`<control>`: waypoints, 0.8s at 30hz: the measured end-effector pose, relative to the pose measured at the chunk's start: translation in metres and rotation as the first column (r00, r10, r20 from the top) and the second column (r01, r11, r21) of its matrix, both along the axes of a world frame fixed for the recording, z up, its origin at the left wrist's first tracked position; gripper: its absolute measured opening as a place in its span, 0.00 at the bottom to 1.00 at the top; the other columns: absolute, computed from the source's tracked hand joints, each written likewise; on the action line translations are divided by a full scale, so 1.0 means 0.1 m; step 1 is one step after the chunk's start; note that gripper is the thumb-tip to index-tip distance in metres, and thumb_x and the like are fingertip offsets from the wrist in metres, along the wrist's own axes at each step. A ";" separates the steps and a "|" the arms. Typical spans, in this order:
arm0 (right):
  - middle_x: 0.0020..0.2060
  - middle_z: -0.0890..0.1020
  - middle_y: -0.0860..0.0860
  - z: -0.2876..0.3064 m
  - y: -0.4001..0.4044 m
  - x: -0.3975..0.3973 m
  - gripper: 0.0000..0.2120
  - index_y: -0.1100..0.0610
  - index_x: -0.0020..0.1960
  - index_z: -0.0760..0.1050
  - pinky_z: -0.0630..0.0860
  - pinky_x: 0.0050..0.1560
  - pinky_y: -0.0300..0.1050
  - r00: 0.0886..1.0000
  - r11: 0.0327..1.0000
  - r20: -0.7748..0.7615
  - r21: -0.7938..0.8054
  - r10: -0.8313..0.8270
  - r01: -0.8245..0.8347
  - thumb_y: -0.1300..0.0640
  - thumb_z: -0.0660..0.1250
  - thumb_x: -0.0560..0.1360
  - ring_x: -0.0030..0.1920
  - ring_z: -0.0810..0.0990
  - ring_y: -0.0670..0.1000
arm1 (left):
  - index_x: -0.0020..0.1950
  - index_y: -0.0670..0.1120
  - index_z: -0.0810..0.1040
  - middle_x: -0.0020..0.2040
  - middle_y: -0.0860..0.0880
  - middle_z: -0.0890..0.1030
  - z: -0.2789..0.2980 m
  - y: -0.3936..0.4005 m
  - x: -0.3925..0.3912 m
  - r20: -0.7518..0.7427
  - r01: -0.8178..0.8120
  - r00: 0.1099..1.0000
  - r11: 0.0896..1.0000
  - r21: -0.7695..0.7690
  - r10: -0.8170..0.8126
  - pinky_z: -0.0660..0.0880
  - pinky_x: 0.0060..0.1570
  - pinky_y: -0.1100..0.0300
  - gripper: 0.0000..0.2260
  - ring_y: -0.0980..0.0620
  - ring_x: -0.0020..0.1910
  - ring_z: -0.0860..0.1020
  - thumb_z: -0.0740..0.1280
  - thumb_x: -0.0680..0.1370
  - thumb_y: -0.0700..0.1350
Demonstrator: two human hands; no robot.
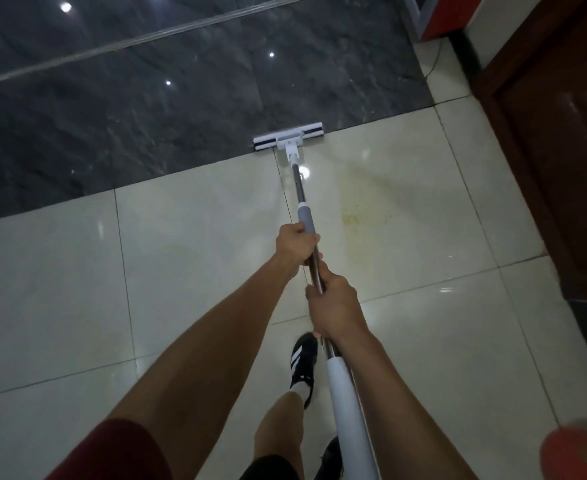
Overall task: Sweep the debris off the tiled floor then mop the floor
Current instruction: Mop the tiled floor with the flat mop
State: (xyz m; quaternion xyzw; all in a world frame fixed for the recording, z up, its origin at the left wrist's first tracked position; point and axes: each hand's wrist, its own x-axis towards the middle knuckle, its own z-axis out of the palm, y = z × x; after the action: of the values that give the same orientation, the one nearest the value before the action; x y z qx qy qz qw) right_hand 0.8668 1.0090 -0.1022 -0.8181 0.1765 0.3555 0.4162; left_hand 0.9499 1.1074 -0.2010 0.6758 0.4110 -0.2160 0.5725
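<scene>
**Mop head at the seam of pale and dark tiles**

At the far edge of the pale floor [188,258], where it meets the dark stone tiles [146,109], the white mop head [287,137] lies flat along the seam. Its pole [300,188] slants back toward the person, metal first, then a grey collar, then a white sleeve lower down.

Left hand [297,244] grasps the pole just below the grey collar, fingers wrapped round it. Right hand [335,308] is clenched round the metal part just behind, above the white sleeve. The two hands sit close together, both arms stretched forward.

A yellowish stain [352,218] marks the pale tile just right of the pole. Under the arms a black shoe [304,363] with white stripes stands on the floor. A dark wooden door [558,161] runs along the right edge, and a blurred orange thing [579,448] fills the near right corner.
</scene>
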 end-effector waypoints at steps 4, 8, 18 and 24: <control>0.46 0.82 0.54 -0.07 0.20 0.73 0.23 0.45 0.76 0.65 0.82 0.33 0.45 1.000 1.000 0.010 0.019 0.008 -0.008 0.56 0.60 0.82 0.34 0.81 0.52 | 0.65 0.32 0.77 0.37 0.41 0.80 -0.06 0.21 0.71 0.027 -0.002 1.000 1.000 0.015 0.002 0.82 0.33 0.51 0.17 0.44 0.27 0.81 0.70 0.78 0.37; 0.45 0.80 0.53 -0.09 0.24 1.17 0.23 0.46 0.76 0.64 0.82 0.31 0.46 1.000 1.000 -0.014 0.018 0.000 0.000 0.56 0.59 0.81 0.31 0.81 0.53 | 0.70 0.34 0.72 0.45 0.36 0.81 -0.10 0.33 1.16 0.028 0.036 0.999 0.999 -0.006 -0.036 0.80 0.29 0.54 0.21 0.45 0.26 0.83 0.71 0.78 0.36; 0.46 0.79 0.52 -0.07 0.00 0.75 0.25 0.41 0.77 0.60 0.73 0.26 0.39 0.996 0.998 -0.079 0.046 -0.033 0.037 0.55 0.58 0.82 0.32 0.78 0.50 | 0.70 0.38 0.72 0.43 0.38 0.80 -0.09 0.08 0.87 -0.058 0.106 0.992 0.994 -0.030 -0.107 0.83 0.33 0.49 0.19 0.42 0.30 0.83 0.70 0.79 0.36; 0.45 0.78 0.51 -0.02 -0.23 0.18 0.25 0.41 0.77 0.60 0.72 0.28 0.39 0.995 0.998 -0.087 0.051 -0.040 0.045 0.55 0.58 0.82 0.31 0.77 0.49 | 0.70 0.37 0.71 0.46 0.37 0.80 -0.02 -0.17 0.35 -0.080 0.140 0.986 0.989 -0.039 -0.143 0.81 0.28 0.52 0.21 0.43 0.28 0.83 0.71 0.78 0.36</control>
State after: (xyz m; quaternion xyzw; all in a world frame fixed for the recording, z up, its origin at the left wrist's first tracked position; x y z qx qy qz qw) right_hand 0.8844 0.9855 -0.1045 -0.7868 0.2023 0.3860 0.4370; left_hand 0.9850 1.0907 -0.2027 0.6842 0.3814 -0.2907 0.5495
